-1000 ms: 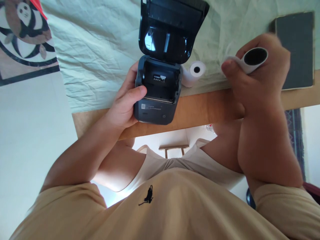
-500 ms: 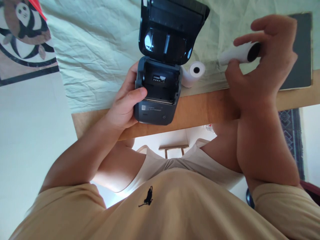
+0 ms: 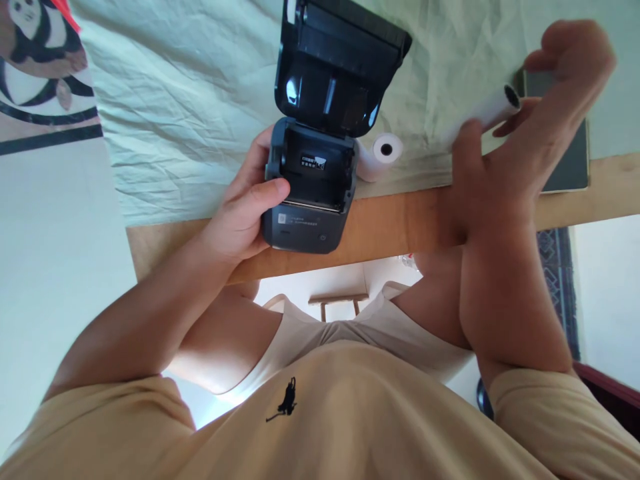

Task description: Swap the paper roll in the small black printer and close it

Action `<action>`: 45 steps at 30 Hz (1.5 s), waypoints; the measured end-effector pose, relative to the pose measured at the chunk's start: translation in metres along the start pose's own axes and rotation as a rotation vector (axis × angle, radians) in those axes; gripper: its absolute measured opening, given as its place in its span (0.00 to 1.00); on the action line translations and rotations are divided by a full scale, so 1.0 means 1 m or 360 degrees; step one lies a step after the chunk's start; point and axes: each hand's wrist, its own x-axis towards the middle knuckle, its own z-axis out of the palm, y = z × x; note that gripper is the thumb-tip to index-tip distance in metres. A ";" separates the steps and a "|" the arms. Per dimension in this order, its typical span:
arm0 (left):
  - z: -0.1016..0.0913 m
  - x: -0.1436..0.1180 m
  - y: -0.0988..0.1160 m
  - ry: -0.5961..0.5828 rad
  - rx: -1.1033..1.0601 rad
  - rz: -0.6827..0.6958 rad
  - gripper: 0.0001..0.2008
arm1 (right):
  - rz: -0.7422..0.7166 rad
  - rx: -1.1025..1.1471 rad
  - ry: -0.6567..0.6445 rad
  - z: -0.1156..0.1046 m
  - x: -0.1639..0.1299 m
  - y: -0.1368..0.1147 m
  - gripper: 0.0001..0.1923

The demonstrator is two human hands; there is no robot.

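My left hand (image 3: pixel 245 207) grips a dark portable label printer (image 3: pixel 305 233) by its left side, thumb over the rim of the paper bay. The printer's lid (image 3: pixel 335 67) stands swung up, and no roll shows in the bay, only a small printed label. To the right, my right hand (image 3: pixel 530 133) has a white paper roll (image 3: pixel 493 110) with a dark end between its thumb and fingers, tilted over the cloth. Motion blurs this hand a little. Another white paper roll (image 3: pixel 380 157) lies beside the printer, its hollow core facing me.
A pale green cloth (image 3: pixel 185 100) covers the table, leaving a strip of wooden edge (image 3: pixel 400 213) bare. A dark flat book-like object (image 3: pixel 570 160) lies under my right hand. A panda picture (image 3: pixel 45 67) is at upper left. My legs are below the edge.
My right hand has turned, tilting the paper roll more, and its upper fingers have lifted away from the roll. My left hand keeps its hold on the printer; the whole view has shifted slightly.
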 end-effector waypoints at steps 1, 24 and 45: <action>0.000 0.000 0.000 -0.0004 0.0009 -0.0010 0.17 | -0.0067 -0.0052 0.0005 0.001 -0.001 0.000 0.40; 0.002 0.002 -0.006 0.0002 -0.0034 0.0095 0.17 | 0.0043 0.0038 -0.0623 0.027 -0.006 -0.059 0.17; -0.005 0.002 -0.005 -0.0072 0.0063 0.0062 0.16 | -0.0031 0.0019 -0.0532 0.023 -0.018 -0.050 0.28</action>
